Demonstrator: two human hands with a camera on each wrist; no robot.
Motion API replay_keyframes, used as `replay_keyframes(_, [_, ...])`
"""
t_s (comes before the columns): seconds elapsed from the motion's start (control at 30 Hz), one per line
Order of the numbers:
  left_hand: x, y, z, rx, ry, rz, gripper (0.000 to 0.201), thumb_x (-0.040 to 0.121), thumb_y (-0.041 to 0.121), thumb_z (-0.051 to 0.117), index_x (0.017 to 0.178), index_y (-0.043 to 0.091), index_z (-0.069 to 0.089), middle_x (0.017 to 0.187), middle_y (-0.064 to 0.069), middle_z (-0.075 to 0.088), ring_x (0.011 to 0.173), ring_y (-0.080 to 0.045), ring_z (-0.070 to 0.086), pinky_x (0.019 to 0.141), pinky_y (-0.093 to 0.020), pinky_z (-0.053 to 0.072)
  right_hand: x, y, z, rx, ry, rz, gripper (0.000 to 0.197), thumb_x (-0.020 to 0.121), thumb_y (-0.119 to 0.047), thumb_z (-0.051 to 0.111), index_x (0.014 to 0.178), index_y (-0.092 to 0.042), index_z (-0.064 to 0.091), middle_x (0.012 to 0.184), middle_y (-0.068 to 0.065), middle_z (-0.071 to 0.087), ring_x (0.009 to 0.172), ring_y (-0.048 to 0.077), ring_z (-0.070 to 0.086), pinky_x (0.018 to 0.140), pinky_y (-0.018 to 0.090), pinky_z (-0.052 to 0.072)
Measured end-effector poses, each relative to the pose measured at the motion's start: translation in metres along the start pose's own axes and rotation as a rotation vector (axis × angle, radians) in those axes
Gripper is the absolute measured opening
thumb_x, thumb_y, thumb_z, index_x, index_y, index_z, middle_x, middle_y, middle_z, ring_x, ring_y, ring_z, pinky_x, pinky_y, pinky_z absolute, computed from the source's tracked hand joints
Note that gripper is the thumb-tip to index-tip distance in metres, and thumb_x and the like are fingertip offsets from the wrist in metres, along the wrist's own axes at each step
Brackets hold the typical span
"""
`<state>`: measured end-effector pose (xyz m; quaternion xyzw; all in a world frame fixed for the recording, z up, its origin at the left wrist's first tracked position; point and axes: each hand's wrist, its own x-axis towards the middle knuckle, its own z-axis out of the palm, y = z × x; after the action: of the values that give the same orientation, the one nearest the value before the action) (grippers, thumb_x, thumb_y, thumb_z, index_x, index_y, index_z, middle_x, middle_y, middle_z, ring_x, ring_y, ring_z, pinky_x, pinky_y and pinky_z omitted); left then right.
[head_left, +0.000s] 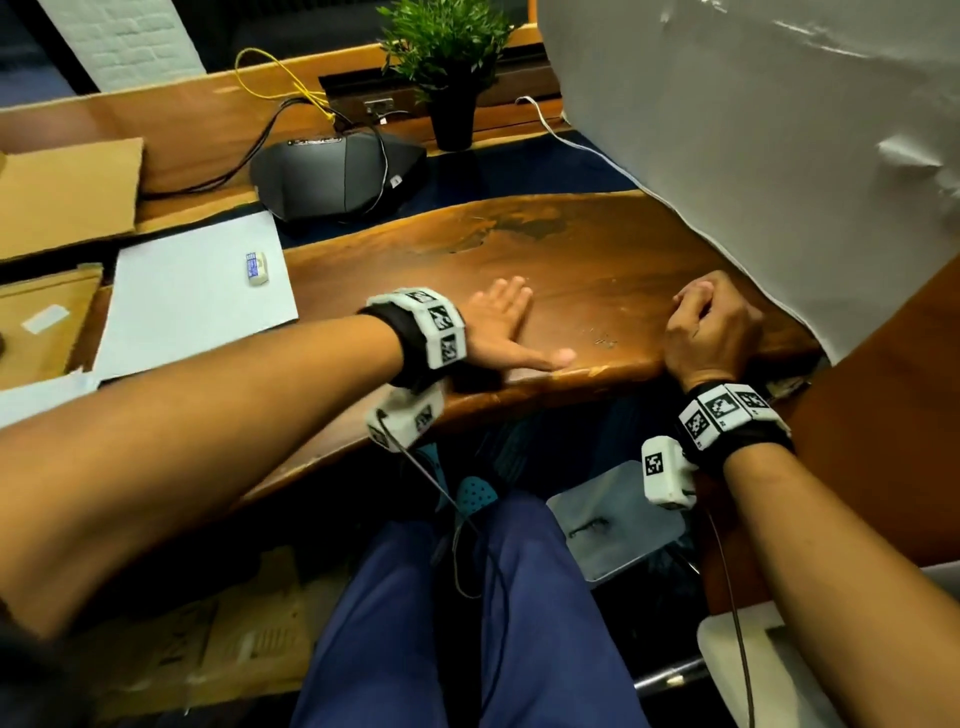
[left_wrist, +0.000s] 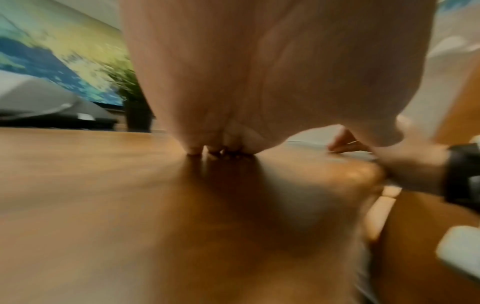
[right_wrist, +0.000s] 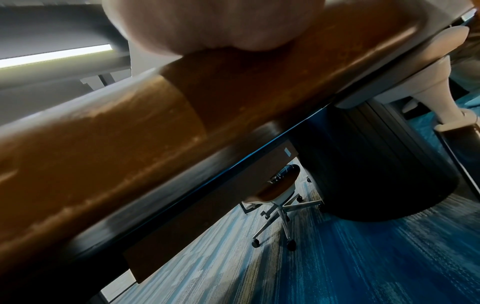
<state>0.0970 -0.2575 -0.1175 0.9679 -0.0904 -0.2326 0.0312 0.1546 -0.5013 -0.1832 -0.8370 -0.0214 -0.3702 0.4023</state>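
Pressing left hand (head_left: 498, 332) flat, fingers straight, on wooden tabletop (head_left: 597, 260). Resting right hand (head_left: 711, 327), fingers curled, at edge of big white sheet (head_left: 779, 156) draped over tabletop's right end (cannot tell if pinching it). Beyond, potted plant (head_left: 452, 57).

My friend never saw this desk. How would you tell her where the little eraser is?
Find the long brown wooden table. At its left end, past the flat left hand, lies a white sheet of paper. Near that sheet's far right corner sits the eraser: a small white block with a blue label, the only thing on the paper.
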Motion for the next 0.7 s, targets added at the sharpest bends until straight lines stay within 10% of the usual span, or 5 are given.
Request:
replay_keyframes(0.17, [-0.004,0.042,-0.017,-0.162,0.116,0.218,0.075,0.099,0.059,0.033,0.156,0.012,0.019,0.16,-0.01,0.025,0.145,-0.025,0.029,0.118,-0.039,0.024,-0.001,-0.004,-0.004,0.016,-0.019,-0.005,0.033,0.089,-0.023,0.037,0.075,-0.006,0.062,0.072,0.014,0.065,0.067,0.034,0.057,0.061,0.039,0.046])
replay_keyframes(0.27, [-0.015,0.036,-0.039,-0.299,0.496,0.26,0.038,0.091,0.034,0.067,0.121,0.011,0.067,0.11,-0.006,0.072,0.098,-0.015,0.069,0.088,-0.031,0.056,-0.001,-0.007,-0.003,0.007,-0.025,0.006,0.035,0.088,-0.025,0.036,0.076,-0.006,0.062,0.073,0.013,0.066,0.068,0.034,0.057,0.062,0.038,0.046])
replay_keyframes(0.37, [-0.021,0.043,-0.052,-0.411,0.552,0.281,0.014,0.085,0.023,0.075,0.084,0.009,0.073,0.069,0.002,0.07,0.057,-0.008,0.069,0.061,-0.027,0.06,-0.001,-0.008,-0.005,0.001,-0.032,0.02,0.035,0.088,-0.026,0.035,0.076,-0.007,0.062,0.073,0.013,0.066,0.069,0.033,0.058,0.063,0.037,0.046])
replay_keyframes(0.53, [-0.017,0.059,-0.057,-0.203,0.31,0.329,0.039,0.081,0.003,0.076,0.118,0.014,0.07,0.105,0.002,0.073,0.088,-0.006,0.07,0.075,-0.02,0.058,0.0,-0.008,-0.006,0.01,-0.049,0.026,0.035,0.088,-0.025,0.036,0.076,-0.006,0.062,0.073,0.014,0.066,0.069,0.034,0.058,0.063,0.039,0.047])
replay_keyframes(0.7, [-0.024,0.047,-0.05,-0.307,0.407,0.293,0.013,0.088,0.008,0.071,0.099,0.009,0.075,0.084,0.0,0.074,0.073,-0.007,0.072,0.072,-0.034,0.061,-0.001,-0.009,-0.009,0.031,-0.061,0.04,0.031,0.087,-0.025,0.041,0.074,-0.006,0.062,0.07,0.011,0.065,0.066,0.031,0.057,0.06,0.039,0.046])
